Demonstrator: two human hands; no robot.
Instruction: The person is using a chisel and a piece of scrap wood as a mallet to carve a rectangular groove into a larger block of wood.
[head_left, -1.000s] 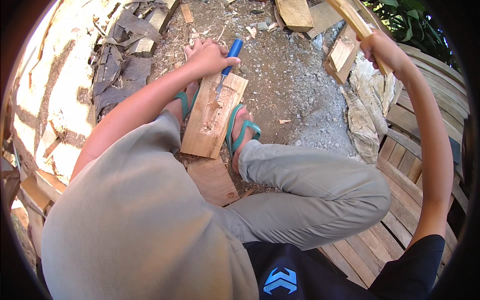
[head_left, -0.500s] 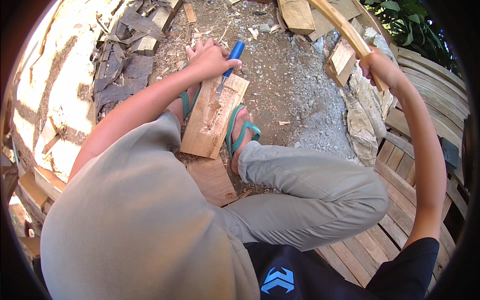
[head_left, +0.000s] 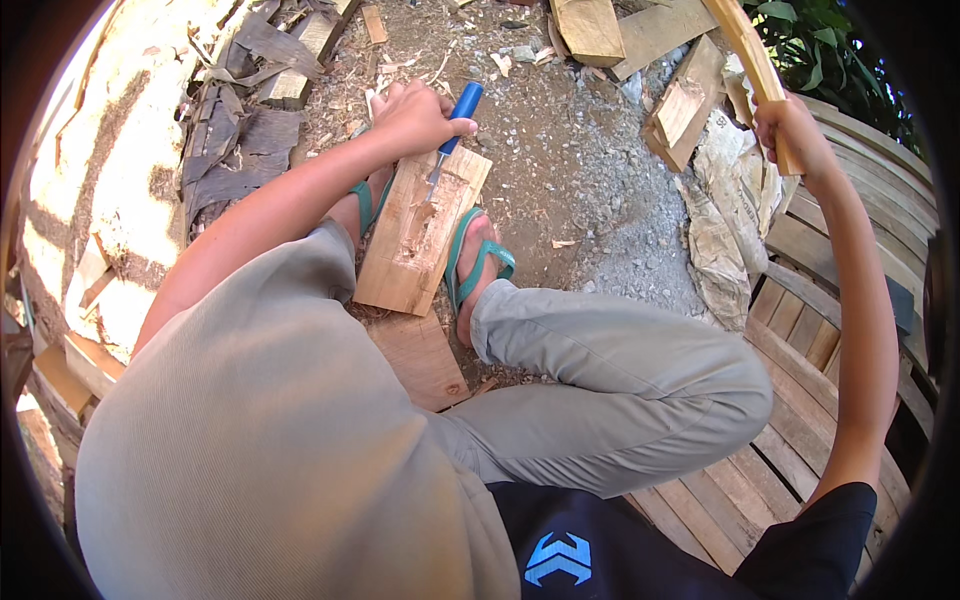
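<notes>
My left hand (head_left: pixel 412 120) is closed around the blue handle of a chisel (head_left: pixel 463 112). The chisel tilts, its metal blade meeting the rough hollow cut into a pale wooden block (head_left: pixel 390 275). Loose chips lie in that hollow. The block rests on the ground between my feet, both in green flip-flops (head_left: pixel 467 262). Out to the right and raised, my right hand (head_left: pixel 795 138) grips a wooden handle (head_left: pixel 752 60) near its lower end. The handle's upper end passes beyond the picture's top edge, so what it carries is hidden.
Below the block lies a flat wood piece (head_left: pixel 420 360). Dark bark strips (head_left: pixel 250 150) are at the left, wood offcuts (head_left: pixel 588 30) at the top. A crumpled sack (head_left: pixel 715 230) lies beside gravel, and wooden slats (head_left: pixel 790 400) spread along the right.
My right hand and the wooden handle have swung farther right. My left hand still holds the chisel at the block's hollow; the whole view has shifted slightly.
</notes>
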